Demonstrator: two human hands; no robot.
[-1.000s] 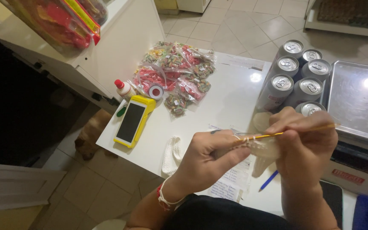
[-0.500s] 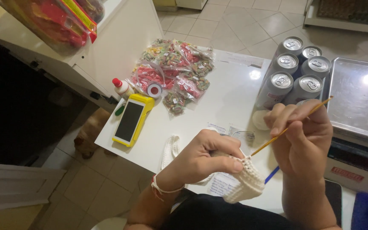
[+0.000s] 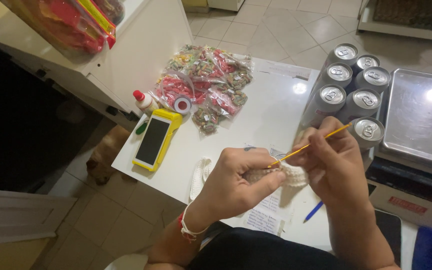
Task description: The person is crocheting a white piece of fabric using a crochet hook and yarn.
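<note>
Pinched left hand (image 3: 236, 182) holds cream crochet piece (image 3: 283, 176); right hand (image 3: 333, 165) grips yellow hook (image 3: 308, 146).

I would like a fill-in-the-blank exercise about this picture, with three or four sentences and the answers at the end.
1. The right hand holds a thin crochet hook whose colour is ____.
2. The left hand pinches a cream crochet piece between thumb and ____.
3. The handheld device lying on the white table has a casing coloured ____.
4. The drink cans stand just to the left of a metal ____.

Missing words: yellow; fingers; yellow; tray
</note>
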